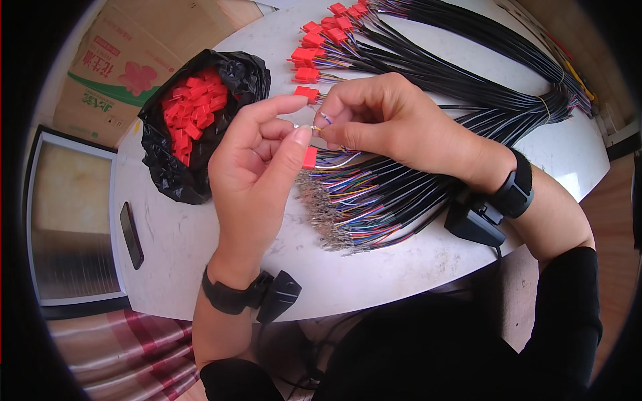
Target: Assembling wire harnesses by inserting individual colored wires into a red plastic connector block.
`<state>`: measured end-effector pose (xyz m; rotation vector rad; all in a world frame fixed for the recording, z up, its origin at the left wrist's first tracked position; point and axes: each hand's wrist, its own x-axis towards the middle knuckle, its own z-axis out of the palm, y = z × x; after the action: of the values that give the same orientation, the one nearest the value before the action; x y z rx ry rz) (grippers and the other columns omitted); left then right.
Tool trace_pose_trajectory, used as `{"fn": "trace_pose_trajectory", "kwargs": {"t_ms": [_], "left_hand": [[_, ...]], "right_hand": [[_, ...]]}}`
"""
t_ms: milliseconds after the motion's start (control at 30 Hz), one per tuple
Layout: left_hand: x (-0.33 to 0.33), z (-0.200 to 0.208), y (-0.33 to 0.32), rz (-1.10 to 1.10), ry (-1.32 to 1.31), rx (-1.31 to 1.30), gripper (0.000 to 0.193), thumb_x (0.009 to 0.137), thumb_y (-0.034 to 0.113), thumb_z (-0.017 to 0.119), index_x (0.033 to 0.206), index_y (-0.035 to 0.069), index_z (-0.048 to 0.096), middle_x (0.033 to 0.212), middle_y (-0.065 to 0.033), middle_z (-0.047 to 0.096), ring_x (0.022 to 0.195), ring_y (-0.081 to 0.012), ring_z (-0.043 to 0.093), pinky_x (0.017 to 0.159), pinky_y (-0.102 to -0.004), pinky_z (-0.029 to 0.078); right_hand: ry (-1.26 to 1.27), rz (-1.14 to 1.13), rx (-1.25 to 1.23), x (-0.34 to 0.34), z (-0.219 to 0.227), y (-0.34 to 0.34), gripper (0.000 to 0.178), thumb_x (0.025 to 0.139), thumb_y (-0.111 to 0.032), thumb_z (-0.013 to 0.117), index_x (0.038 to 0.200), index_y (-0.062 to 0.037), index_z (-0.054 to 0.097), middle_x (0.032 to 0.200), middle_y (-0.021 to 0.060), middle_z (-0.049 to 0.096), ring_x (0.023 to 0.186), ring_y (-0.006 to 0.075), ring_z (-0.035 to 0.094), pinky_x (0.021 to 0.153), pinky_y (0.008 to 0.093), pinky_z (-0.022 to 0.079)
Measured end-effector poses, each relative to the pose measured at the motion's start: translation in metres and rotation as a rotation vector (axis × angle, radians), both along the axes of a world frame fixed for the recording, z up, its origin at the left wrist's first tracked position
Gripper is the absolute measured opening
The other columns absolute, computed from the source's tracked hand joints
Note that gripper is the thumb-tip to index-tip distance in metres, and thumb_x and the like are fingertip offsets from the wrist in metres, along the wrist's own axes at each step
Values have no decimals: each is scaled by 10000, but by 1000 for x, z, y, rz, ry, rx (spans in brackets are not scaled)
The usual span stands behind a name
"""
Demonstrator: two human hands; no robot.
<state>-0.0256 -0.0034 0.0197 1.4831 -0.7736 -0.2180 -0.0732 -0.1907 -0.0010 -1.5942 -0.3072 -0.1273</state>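
My left hand (pixel 257 157) is closed in a pinch, its thumb and a bent finger at the small metal terminal (pixel 306 127) of a thin wire. My right hand (pixel 381 123) faces it, thumb and forefinger pressed on thin coloured wires (pixel 326 120); its other fingers are curled. A red plastic connector housing (pixel 309 158) shows beside my left thumb; whether it is held or lies on the table I cannot tell. Below my hands lies a fan of black cables (pixel 401 200) whose bare coloured wires end in metal terminals (pixel 328 217). Other cables carry red housings (pixel 312 39) at the far side.
A black plastic bag (pixel 157 160) full of loose red housings (pixel 194 107) stands left on the white table (pixel 374 274). A phone (pixel 132 235) lies near the left edge. Behind is a cardboard box (pixel 127 47). Long tied black cable bundles (pixel 468 80) stretch across the far right.
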Motion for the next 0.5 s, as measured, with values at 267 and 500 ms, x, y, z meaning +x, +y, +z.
{"fn": "trace_pose_trajectory", "kwargs": {"t_ms": [267, 500], "left_hand": [[1, 0, 0, 54, -160, 135, 161, 859, -36, 621, 1009, -3, 673, 834, -1, 577, 673, -30, 523, 583, -162, 395], [2, -1, 0, 73, -288, 125, 170, 847, -38, 636, 998, 21, 688, 795, -4, 552, 669, -45, 528, 585, -173, 398]], "right_hand": [[-2, 15, -336, -6, 12, 1, 55, 894, -40, 583, 890, 14, 588, 839, 13, 644, 774, 46, 572, 690, 192, 458], [222, 183, 126, 1, 10, -11, 86, 909, -111, 573, 941, -46, 619, 878, 10, 652, 752, 31, 549, 673, 168, 416]]}}
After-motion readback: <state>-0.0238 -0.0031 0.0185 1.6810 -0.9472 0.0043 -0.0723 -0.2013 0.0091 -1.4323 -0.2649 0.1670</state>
